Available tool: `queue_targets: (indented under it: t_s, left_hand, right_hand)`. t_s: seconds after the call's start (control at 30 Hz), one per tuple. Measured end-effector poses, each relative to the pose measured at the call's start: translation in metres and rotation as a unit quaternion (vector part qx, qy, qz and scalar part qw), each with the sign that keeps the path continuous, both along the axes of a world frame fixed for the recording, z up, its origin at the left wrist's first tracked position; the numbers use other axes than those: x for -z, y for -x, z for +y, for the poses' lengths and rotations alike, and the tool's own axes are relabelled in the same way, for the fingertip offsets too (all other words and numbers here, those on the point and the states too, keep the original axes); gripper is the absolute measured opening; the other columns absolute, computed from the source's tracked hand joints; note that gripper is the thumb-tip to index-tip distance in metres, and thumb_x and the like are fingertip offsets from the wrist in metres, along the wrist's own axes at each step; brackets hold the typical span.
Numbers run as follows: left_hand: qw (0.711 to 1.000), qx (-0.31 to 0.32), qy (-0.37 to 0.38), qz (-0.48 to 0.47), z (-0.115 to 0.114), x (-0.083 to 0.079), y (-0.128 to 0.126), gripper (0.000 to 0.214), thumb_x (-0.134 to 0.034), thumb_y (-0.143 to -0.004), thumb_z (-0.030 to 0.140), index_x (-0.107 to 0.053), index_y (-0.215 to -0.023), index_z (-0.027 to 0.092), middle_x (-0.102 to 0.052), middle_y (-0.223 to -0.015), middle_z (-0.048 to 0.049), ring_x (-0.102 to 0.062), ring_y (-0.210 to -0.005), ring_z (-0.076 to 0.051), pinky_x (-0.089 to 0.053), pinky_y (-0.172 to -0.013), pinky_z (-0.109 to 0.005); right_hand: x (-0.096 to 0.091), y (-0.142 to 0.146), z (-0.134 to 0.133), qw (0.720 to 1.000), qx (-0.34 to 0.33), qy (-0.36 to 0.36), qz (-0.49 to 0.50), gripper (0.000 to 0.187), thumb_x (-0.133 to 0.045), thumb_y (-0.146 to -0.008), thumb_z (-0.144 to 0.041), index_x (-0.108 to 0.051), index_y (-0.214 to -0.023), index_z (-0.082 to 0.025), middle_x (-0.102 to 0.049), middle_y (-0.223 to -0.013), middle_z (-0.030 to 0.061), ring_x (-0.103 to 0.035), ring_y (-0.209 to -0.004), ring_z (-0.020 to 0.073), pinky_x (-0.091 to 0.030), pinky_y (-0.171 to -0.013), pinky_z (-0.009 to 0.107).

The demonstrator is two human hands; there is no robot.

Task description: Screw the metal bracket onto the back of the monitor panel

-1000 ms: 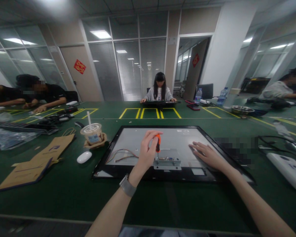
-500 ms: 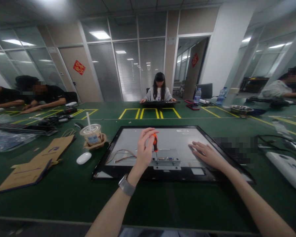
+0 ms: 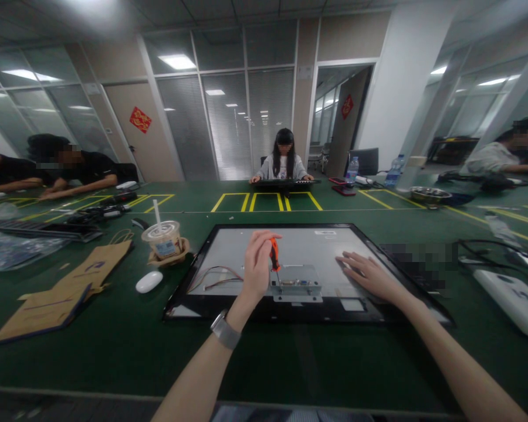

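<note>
My left hand (image 3: 259,264), with a watch on its wrist, is closed around an orange and black screwdriver (image 3: 274,254). The screwdriver stands nearly upright, its shaft pointing down at the left end of a metal bracket with connector ports (image 3: 297,288). This bracket sits at the near edge of a flat display panel (image 3: 222,246) with a grey back and black frame. Resting flat on the panel's right side, my right hand (image 3: 367,274) has its fingers spread and holds nothing. A thin bundle of wires (image 3: 217,275) lies on the panel left of my left hand.
Left of the panel stand a drink cup with a straw (image 3: 163,240), a white mouse (image 3: 149,282) and a brown paper bag (image 3: 70,287). A white device (image 3: 510,302) and black cables lie right. Across the green table sits a person (image 3: 284,158); others sit at both sides.
The screwdriver's handle has shifted slightly left and tilted a little in my left hand. My right hand stays in the same place on the panel.
</note>
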State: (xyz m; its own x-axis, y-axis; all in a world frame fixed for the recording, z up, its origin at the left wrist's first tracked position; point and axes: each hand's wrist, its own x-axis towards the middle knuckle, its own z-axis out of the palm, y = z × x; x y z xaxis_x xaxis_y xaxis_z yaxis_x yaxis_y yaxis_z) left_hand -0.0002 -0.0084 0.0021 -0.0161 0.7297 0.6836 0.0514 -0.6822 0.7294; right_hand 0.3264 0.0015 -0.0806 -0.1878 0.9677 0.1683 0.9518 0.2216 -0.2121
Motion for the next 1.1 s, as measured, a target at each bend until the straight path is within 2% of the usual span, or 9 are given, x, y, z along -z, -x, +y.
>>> queue_targets:
  t_s: [0.13, 0.3, 0.5, 0.6, 0.73, 0.8, 0.9, 0.97, 1.1]
  left_hand:
    - [0.999, 0.02, 0.033, -0.001, 0.0026, 0.0024, 0.0012, 0.026, -0.042, -0.093, 0.027, -0.066, -0.099, 0.019, -0.06, -0.088, -0.0052, -0.056, -0.083, -0.016, -0.044, -0.078, -0.029]
    - [1.0, -0.026, 0.008, 0.002, 0.0056, 0.0044, 0.0002, 0.013, -0.061, -0.083, 0.029, -0.068, -0.082, 0.018, -0.052, -0.08, -0.0031, -0.051, -0.076, -0.015, -0.042, -0.072, -0.026]
    - [0.999, 0.025, 0.02, -0.008, 0.0002, -0.0006, -0.0005, 0.027, -0.042, -0.092, 0.028, -0.067, -0.098, 0.02, -0.059, -0.097, -0.0064, -0.055, -0.087, -0.017, -0.043, -0.077, -0.028]
    - [0.999, 0.024, 0.032, -0.005, 0.0017, 0.0011, -0.0004, 0.023, -0.048, -0.09, 0.029, -0.067, -0.1, 0.02, -0.059, -0.088, -0.0043, -0.054, -0.08, -0.015, -0.043, -0.074, -0.027]
    - [1.0, -0.018, 0.008, 0.001, 0.0057, 0.0048, -0.0001, 0.012, -0.06, -0.083, 0.028, -0.068, -0.084, 0.02, -0.052, -0.082, -0.0028, -0.051, -0.077, -0.014, -0.042, -0.072, -0.026]
    - [1.0, -0.016, 0.01, -0.002, 0.0055, 0.0047, 0.0002, 0.014, -0.059, -0.084, 0.03, -0.068, -0.086, 0.019, -0.053, -0.087, -0.0042, -0.051, -0.079, -0.015, -0.043, -0.073, -0.027]
    - [0.999, 0.024, 0.024, -0.008, 0.0026, 0.0024, 0.0006, 0.026, -0.045, -0.091, 0.029, -0.068, -0.098, 0.019, -0.056, -0.098, -0.007, -0.055, -0.086, -0.016, -0.044, -0.077, -0.028]
    - [0.998, 0.046, 0.037, -0.015, 0.001, 0.0013, 0.0003, 0.03, -0.04, -0.093, 0.028, -0.066, -0.104, 0.019, -0.059, -0.097, -0.0068, -0.057, -0.088, -0.017, -0.044, -0.081, -0.029]
    - [0.999, 0.01, 0.047, -0.01, 0.0026, 0.0042, -0.002, 0.023, -0.05, -0.089, 0.031, -0.065, -0.102, 0.02, -0.055, -0.089, -0.0037, -0.054, -0.074, -0.013, -0.045, -0.068, -0.025]
  right_hand:
    - [-0.0002, -0.0002, 0.0003, 1.0, 0.0, 0.004, 0.004, 0.056, -0.029, -0.09, -0.057, -0.047, -0.136, -0.032, -0.04, -0.147, 0.0058, -0.032, -0.136, 0.0275, -0.022, -0.109, 0.057]
    - [0.0005, 0.0007, 0.0004, 1.0, 0.004, 0.004, 0.007, 0.054, -0.029, -0.09, -0.055, -0.048, -0.136, -0.032, -0.042, -0.146, 0.0052, -0.032, -0.136, 0.0271, -0.022, -0.109, 0.057]
    - [0.0002, 0.001, -0.0002, 1.0, 0.001, -0.006, 0.006, 0.054, -0.029, -0.09, -0.056, -0.048, -0.136, -0.033, -0.042, -0.146, 0.005, -0.033, -0.136, 0.0274, -0.023, -0.109, 0.056]
    - [0.0003, 0.0007, -0.0001, 1.0, 0.001, -0.005, 0.002, 0.055, -0.029, -0.09, -0.056, -0.048, -0.136, -0.032, -0.042, -0.146, 0.0052, -0.033, -0.136, 0.0273, -0.023, -0.109, 0.055]
    - [0.0005, 0.0005, 0.0002, 1.0, 0.003, -0.003, -0.001, 0.055, -0.029, -0.09, -0.057, -0.048, -0.136, -0.032, -0.042, -0.146, 0.0044, -0.032, -0.136, 0.027, -0.023, -0.11, 0.055]
    - [0.0005, 0.0005, 0.0004, 1.0, 0.003, -0.003, 0.0, 0.056, -0.028, -0.09, -0.057, -0.048, -0.136, -0.032, -0.042, -0.146, 0.0042, -0.031, -0.137, 0.027, -0.023, -0.11, 0.055]
    - [0.0008, 0.0002, 0.0005, 1.0, 0.001, -0.002, 0.0, 0.056, -0.028, -0.09, -0.057, -0.048, -0.136, -0.032, -0.041, -0.147, 0.0045, -0.031, -0.137, 0.0265, -0.023, -0.11, 0.054]
    - [0.0014, -0.0002, 0.0006, 1.0, 0.003, -0.002, -0.002, 0.055, -0.028, -0.091, -0.056, -0.048, -0.136, -0.033, -0.041, -0.147, 0.0045, -0.032, -0.136, 0.0262, -0.023, -0.11, 0.054]
    - [0.0037, -0.0011, 0.0013, 1.0, 0.002, -0.007, -0.001, 0.054, -0.029, -0.091, -0.056, -0.048, -0.136, -0.033, -0.042, -0.146, 0.0041, -0.033, -0.136, 0.0263, -0.024, -0.109, 0.055]
